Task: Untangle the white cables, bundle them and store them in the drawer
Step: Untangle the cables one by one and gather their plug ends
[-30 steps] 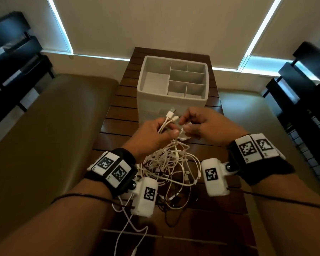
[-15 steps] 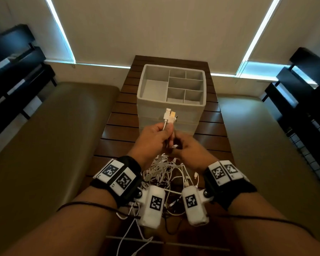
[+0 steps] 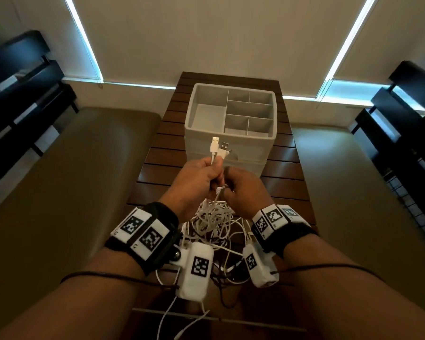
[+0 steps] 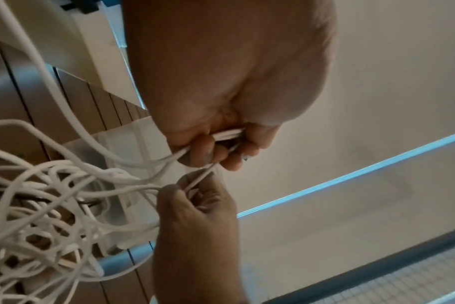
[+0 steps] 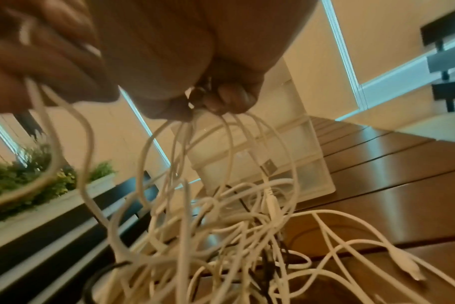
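Left hand [image 3: 196, 177] grips two white cables, USB plugs [image 3: 220, 146] poking up | right hand [image 3: 245, 190] pinches strands just beside it | white cables [image 3: 214, 217] tangled, hanging over table's [image 3: 157, 153] near edge | drawer [image 3: 231, 143] mid-table

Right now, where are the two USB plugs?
In the head view, the two USB plugs stick up from the left hand, just in front of the grey organizer box's near wall, centre frame.
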Motion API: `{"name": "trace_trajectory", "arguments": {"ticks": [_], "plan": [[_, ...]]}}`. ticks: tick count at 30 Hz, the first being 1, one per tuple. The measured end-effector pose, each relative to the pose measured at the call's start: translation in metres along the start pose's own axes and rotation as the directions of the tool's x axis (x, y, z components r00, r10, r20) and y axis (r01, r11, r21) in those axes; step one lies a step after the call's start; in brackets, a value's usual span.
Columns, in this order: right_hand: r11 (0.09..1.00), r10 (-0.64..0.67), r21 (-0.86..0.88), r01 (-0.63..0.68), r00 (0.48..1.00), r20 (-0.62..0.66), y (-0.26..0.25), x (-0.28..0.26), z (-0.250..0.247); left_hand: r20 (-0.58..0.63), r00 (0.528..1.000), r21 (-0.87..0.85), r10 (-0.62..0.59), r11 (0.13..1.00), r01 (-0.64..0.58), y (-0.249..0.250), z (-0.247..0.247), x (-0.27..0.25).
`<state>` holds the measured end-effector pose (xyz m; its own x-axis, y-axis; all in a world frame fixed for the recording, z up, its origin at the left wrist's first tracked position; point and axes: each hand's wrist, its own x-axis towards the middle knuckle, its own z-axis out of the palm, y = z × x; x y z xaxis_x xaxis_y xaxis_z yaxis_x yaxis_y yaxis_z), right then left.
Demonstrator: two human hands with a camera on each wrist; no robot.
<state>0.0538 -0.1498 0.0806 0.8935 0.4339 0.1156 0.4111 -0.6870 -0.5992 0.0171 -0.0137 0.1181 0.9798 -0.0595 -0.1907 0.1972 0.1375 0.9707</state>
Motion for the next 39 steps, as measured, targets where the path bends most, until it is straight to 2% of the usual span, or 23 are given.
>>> {"name": "trace_trajectory", "arguments": {"ticks": [2, 4, 6, 8, 9, 11, 13, 16, 18, 20, 21, 22, 24, 25, 27, 29, 31, 32, 34, 36, 37, 39], "plan": [[0.998, 0.026, -0.05, -0.028, 0.999, -0.024, -0.001, 0.003, 0.0, -0.026, 0.999, -0.002, 0.019, 1.0, -0.019, 0.003, 0.0, 0.0], [0.999, -0.008, -0.031, 0.006, 0.996, -0.085, -0.008, 0.003, -0.002, -0.072, 0.997, -0.036, 0.027, 0.999, -0.029, 0.008, -0.007, 0.002], [0.99, -0.035, 0.128, 0.051, 0.991, -0.13, -0.017, 0.0, -0.004, -0.102, 0.995, -0.107, 0.008, 0.994, -0.019, 0.014, -0.016, 0.005], [0.942, 0.0, 0.336, 0.023, 0.998, -0.067, -0.021, -0.005, -0.001, -0.093, 0.996, -0.185, -0.017, 0.983, -0.001, 0.018, -0.022, 0.005], [0.934, 0.019, 0.357, -0.013, 1.0, -0.015, -0.02, -0.008, 0.001, -0.075, 0.997, -0.184, -0.013, 0.983, -0.001, 0.019, -0.021, 0.005], [0.973, 0.018, 0.228, -0.031, 0.998, 0.055, -0.012, -0.007, 0.003, -0.054, 0.998, -0.083, 0.025, 0.996, -0.029, 0.02, -0.015, 0.003], [0.993, 0.009, 0.117, -0.018, 0.997, 0.073, -0.005, -0.002, 0.002, -0.058, 0.996, -0.027, 0.065, 0.997, -0.066, 0.019, -0.01, 0.0], [0.996, 0.058, 0.064, -0.065, 0.993, 0.101, 0.009, 0.003, -0.003, -0.099, 0.99, -0.077, 0.105, 0.991, -0.113, 0.026, -0.012, -0.004], [0.986, 0.144, 0.059, -0.154, 0.98, 0.14, 0.021, 0.004, -0.005, -0.161, 0.976, -0.008, 0.148, 0.988, -0.152, 0.028, -0.02, 0.0], [0.975, 0.175, 0.11, -0.195, 0.97, 0.172, 0.02, 0.003, -0.007, -0.264, 0.951, 0.037, 0.163, 0.987, -0.159, 0.025, -0.029, 0.005], [0.951, 0.174, 0.227, -0.212, 0.969, 0.177, 0.017, 0.002, -0.008, -0.312, 0.939, -0.012, 0.142, 0.988, -0.154, 0.022, -0.035, 0.008], [0.888, 0.177, 0.396, -0.236, 0.968, 0.179, 0.013, 0.001, -0.011, -0.326, 0.94, -0.138, 0.099, 0.979, -0.151, 0.02, -0.041, 0.01], [0.714, 0.162, 0.644, -0.275, 0.959, 0.23, 0.004, -0.002, -0.015, -0.248, 0.968, -0.442, 0.027, 0.887, -0.138, 0.02, -0.051, 0.01], [0.702, 0.134, 0.658, -0.273, 0.958, 0.255, 0.004, -0.004, -0.016, -0.196, 0.98, -0.498, 0.027, 0.858, -0.123, 0.021, -0.056, 0.008], [0.813, 0.088, 0.527, -0.249, 0.946, 0.312, 0.008, -0.006, -0.014, -0.168, 0.984, -0.391, 0.065, 0.912, -0.127, 0.029, -0.059, 0.008], [0.926, 0.093, 0.318, -0.204, 0.939, 0.331, 0.017, -0.008, -0.01, -0.203, 0.967, -0.157, 0.156, 0.969, -0.19, 0.039, -0.061, 0.006], [0.978, 0.119, 0.126, -0.168, 0.938, 0.325, 0.027, -0.008, -0.007, -0.197, 0.938, 0.062, 0.285, 0.958, -0.279, 0.052, -0.061, 0.001], [0.984, 0.139, 0.066, -0.168, 0.937, 0.32, 0.028, -0.009, -0.008, -0.169, 0.916, 0.214, 0.364, 0.921, -0.326, 0.059, -0.062, -0.003], [0.974, 0.173, 0.094, -0.205, 0.945, 0.277, 0.026, -0.008, -0.012, -0.072, 0.882, 0.569, 0.466, 0.745, -0.347, 0.067, -0.059, -0.011], [0.959, 0.166, 0.19, -0.21, 0.96, 0.225, 0.011, -0.005, -0.017, -0.004, 0.915, 0.756, 0.404, 0.6, -0.262, 0.057, -0.049, -0.012], [0.958, 0.141, 0.216, -0.188, 0.966, 0.215, 0.002, -0.001, -0.021, 0.006, 0.934, 0.779, 0.357, 0.583, -0.229, 0.046, -0.042, -0.009], [0.969, 0.068, 0.222, -0.111, 0.979, 0.191, -0.016, 0.005, -0.026, -0.013, 0.959, 0.768, 0.284, 0.617, -0.172, 0.022, -0.028, -0.003]]}}
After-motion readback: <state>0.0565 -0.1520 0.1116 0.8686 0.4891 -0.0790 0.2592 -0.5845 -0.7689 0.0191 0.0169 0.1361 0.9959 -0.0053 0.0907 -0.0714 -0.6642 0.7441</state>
